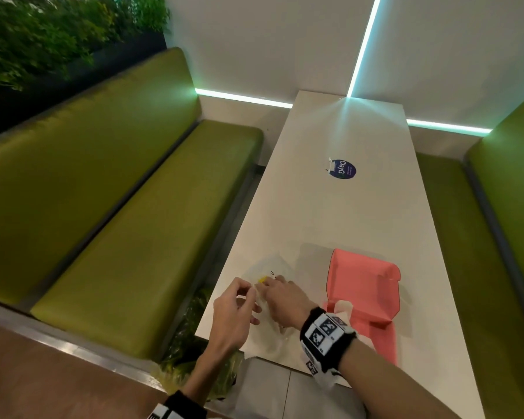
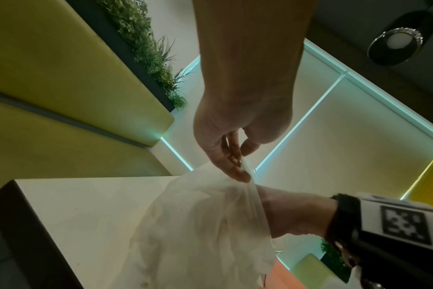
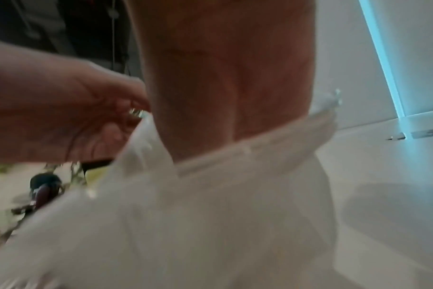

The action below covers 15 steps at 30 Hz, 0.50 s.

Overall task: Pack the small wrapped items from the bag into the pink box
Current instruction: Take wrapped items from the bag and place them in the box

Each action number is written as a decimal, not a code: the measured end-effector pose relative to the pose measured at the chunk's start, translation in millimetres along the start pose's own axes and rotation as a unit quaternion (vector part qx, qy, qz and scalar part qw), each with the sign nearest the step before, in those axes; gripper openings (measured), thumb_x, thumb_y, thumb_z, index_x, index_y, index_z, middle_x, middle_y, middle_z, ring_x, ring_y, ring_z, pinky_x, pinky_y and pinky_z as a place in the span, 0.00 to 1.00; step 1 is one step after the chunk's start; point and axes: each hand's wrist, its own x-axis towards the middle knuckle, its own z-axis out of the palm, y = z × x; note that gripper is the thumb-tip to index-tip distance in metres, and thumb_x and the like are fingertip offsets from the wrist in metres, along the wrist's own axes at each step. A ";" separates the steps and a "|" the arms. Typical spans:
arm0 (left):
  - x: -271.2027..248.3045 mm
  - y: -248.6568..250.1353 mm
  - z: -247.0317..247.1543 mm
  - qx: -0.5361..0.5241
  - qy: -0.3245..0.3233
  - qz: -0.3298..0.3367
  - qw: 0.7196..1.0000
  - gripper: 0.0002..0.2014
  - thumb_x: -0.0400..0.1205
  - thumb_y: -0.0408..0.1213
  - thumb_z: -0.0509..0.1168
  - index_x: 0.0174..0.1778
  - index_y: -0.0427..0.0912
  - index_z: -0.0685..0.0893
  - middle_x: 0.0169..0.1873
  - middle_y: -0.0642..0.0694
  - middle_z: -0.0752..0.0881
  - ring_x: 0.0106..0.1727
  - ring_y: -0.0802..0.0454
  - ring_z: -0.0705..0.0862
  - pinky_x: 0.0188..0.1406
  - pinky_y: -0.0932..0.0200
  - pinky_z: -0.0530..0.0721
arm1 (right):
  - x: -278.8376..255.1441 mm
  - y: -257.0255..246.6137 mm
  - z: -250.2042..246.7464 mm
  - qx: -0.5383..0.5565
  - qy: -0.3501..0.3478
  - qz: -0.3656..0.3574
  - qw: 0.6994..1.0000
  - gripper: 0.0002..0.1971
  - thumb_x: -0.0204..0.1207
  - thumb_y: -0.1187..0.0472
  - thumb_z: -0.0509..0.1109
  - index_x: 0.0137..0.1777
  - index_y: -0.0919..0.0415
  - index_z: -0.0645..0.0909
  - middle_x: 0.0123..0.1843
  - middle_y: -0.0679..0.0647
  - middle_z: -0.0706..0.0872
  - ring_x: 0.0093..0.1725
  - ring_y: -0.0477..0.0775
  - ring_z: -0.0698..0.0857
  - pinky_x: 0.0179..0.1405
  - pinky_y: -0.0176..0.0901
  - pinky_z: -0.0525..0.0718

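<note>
A translucent white plastic bag [image 1: 271,264] lies on the white table [image 1: 330,213] near its front left corner. My left hand [image 1: 239,300] pinches the bag's rim and lifts it, as the left wrist view shows, left hand [image 2: 237,164] on bag [image 2: 198,224]. My right hand [image 1: 280,297] reaches into the bag's mouth; the plastic hides its fingers in the right wrist view, right hand [image 3: 223,88], bag [image 3: 210,205]. Something small and yellow [image 1: 263,279] shows through the bag by the right fingertips. The pink box [image 1: 366,282] stands open to the right of the bag.
White paper [image 1: 344,306] sticks out of the box by my right wrist. A round dark sticker [image 1: 342,170] lies mid-table. Green padded benches [image 1: 118,222] [image 1: 511,213] flank the table. Leafy plants [image 1: 194,343] sit below the table's left front corner.
</note>
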 end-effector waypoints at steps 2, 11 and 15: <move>0.1 -0.4 0.1 0.001 0.006 -0.003 1.000 0.08 0.88 0.33 0.62 0.42 0.39 0.80 0.37 0.44 0.85 0.35 0.50 0.88 0.30 0.54 0.89 | 2.9 2.2 3.1 -0.036 -0.012 -0.003 0.999 0.17 0.83 0.68 0.60 0.71 0.59 0.73 0.68 0.58 0.77 0.67 0.64 0.76 0.60 0.55 0.78; 2.7 -3.9 1.7 0.007 0.001 0.008 1.000 0.08 0.88 0.33 0.62 0.43 0.40 0.80 0.37 0.45 0.86 0.34 0.53 0.88 0.32 0.53 0.90 | -0.7 12.3 -4.1 0.112 0.067 -0.010 0.991 0.08 0.80 0.64 0.68 0.57 0.57 0.79 0.60 0.55 0.76 0.59 0.59 0.79 0.52 0.48 0.82; 5.9 -4.8 3.9 0.005 -0.003 0.017 1.000 0.07 0.87 0.33 0.63 0.43 0.40 0.80 0.38 0.46 0.86 0.35 0.53 0.88 0.32 0.53 0.90 | -9.0 15.2 -4.0 0.161 0.095 -0.005 0.982 0.09 0.83 0.61 0.65 0.61 0.57 0.80 0.70 0.52 0.72 0.67 0.54 0.73 0.66 0.48 0.79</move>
